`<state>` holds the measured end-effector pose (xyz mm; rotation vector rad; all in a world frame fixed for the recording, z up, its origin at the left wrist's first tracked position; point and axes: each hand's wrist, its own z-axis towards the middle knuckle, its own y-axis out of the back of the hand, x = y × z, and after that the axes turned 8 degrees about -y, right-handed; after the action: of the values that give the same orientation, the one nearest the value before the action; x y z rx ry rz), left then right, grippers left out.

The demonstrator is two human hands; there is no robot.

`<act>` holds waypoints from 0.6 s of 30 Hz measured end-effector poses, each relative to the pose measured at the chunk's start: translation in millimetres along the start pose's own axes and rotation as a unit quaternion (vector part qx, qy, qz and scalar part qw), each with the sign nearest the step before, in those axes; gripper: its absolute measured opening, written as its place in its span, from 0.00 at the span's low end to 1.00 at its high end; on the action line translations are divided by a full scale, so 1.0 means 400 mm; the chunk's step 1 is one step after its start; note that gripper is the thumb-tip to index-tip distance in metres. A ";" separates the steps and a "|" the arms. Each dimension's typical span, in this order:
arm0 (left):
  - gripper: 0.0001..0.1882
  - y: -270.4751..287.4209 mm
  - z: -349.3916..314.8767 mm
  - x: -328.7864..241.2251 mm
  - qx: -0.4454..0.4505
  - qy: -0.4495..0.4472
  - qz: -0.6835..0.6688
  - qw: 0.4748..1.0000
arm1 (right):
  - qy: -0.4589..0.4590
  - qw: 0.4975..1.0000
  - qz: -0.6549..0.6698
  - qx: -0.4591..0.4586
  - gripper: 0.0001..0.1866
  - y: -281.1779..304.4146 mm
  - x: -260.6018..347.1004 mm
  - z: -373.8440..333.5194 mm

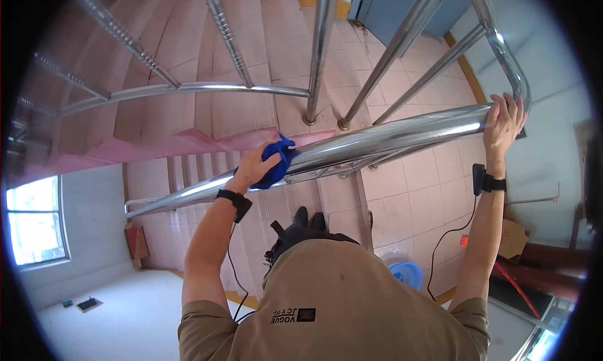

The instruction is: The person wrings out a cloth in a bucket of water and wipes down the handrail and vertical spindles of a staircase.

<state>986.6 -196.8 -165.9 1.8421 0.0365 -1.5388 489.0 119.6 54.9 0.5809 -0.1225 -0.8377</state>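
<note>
our left hand (254, 171) curls round the blue cloth (276, 162) against the metal handrail (396, 130); our right hand (504, 119) lies open, fingers extended, at its right end. if the cloth bunches, our left hand could slip.

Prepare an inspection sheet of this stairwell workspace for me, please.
Surface: pink stairs and tiled landing.
Job's things: blue cloth against the steel handrail.
Clutter: blue basin on the floor at the person's right; cardboard box farther right.
Hands: left hand grips the cloth; right hand lies on the handrail near its bend, firmness of grip unclear.
Cables: black cables hang from both black wristbands.
Surroundings: bright window at left; blue-grey panel, perhaps a door, at top.
</note>
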 end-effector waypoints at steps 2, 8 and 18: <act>0.32 0.013 0.046 0.031 0.059 0.046 0.008 0.997 | -0.006 1.000 -0.014 0.000 0.15 0.002 0.010 0.001; 0.33 -0.019 0.171 -0.012 0.225 0.015 -0.148 0.963 | -0.027 0.999 -0.025 0.005 0.13 0.023 0.050 0.006; 0.35 -0.170 0.386 -0.352 0.397 0.129 -0.415 0.808 | -0.074 0.997 -0.021 0.024 0.13 0.046 0.082 0.009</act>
<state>785.1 -171.3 -81.6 2.9660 0.4406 -2.0453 521.9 103.6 63.8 0.5683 -0.2661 -0.9207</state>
